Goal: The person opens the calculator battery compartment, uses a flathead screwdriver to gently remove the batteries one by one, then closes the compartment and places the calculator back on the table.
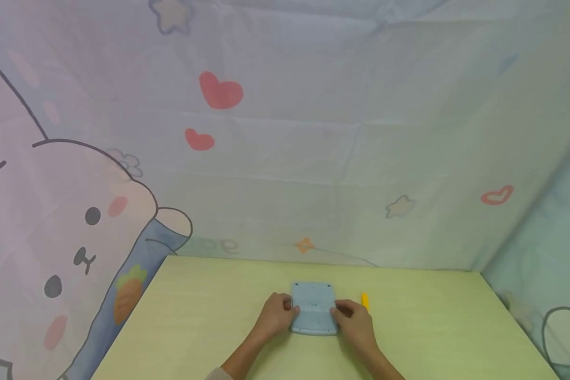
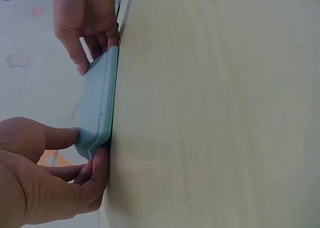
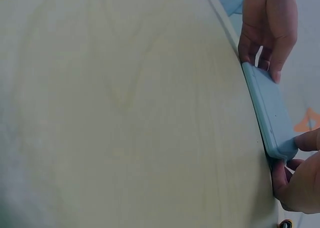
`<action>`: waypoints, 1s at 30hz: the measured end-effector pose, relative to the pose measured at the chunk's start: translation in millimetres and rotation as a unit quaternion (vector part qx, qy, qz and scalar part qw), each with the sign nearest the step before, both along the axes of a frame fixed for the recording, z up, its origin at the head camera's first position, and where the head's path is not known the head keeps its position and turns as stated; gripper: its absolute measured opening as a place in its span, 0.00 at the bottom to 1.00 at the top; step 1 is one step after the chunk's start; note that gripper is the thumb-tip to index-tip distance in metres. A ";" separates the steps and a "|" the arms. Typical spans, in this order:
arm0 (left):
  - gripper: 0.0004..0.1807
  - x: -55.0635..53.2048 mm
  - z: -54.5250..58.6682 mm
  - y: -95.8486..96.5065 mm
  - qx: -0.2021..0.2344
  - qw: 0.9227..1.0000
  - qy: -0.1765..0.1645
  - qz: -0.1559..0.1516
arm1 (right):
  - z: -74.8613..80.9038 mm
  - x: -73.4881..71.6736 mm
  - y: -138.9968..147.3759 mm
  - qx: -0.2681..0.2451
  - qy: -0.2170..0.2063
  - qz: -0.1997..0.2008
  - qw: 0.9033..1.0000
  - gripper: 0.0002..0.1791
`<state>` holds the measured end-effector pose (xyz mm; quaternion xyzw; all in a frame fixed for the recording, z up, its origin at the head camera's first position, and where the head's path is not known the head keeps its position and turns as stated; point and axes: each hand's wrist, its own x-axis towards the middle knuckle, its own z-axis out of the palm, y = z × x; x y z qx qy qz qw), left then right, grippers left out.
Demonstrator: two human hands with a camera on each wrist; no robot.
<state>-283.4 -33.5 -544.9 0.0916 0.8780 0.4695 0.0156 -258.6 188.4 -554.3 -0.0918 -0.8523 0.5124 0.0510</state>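
First, a pale sleeve [image 1: 219,374] is showing at the bottom, and just beyond it two hands are working as a pair. The left hand [image 1: 275,316] is pinching the left side of a light-blue case [image 1: 313,319], and the right hand [image 1: 358,323] is pinching its right side; the thumbs are resting by the edges of the upper face while other fingers are curling against the sides. The case is lying between them, over the tabletop [image 1: 204,311]; whether its underside is fully touching, I cannot tell. The step in hand is apparently steadying or shifting the case, and doing it well is calling for equal pressure from both sides, light thumbs, and both edges moving level so that nothing is twisting or slipping. Just past the right hand, a yellow object [image 1: 365,302] is sitting partly hidden, so minding that hand's outer side is making sense, since a sideways swing could be knocking it. Farthest off, a backdrop with red hearts [image 1: 221,92] and a cartoon rabbit [image 1: 71,221] is hanging behind the tabletop
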 end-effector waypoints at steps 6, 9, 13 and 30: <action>0.14 -1.2 2.8 -0.1 -0.020 1.000 0.013 -0.010 | 3.7 0.9 -1.4 0.019 0.018 0.003 1.000 0.16; 0.13 -0.4 3.0 0.0 -0.024 0.999 0.019 -0.011 | 4.4 2.0 -0.7 0.029 0.025 0.004 0.999 0.16; 0.12 3.3 3.2 -0.5 -0.022 0.999 0.028 -0.013 | 3.0 3.4 0.0 0.038 0.033 0.008 0.999 0.15; 0.34 18.9 7.6 -4.8 -0.100 0.991 0.076 -0.040 | 3.8 5.5 1.3 0.053 0.112 0.034 0.992 0.15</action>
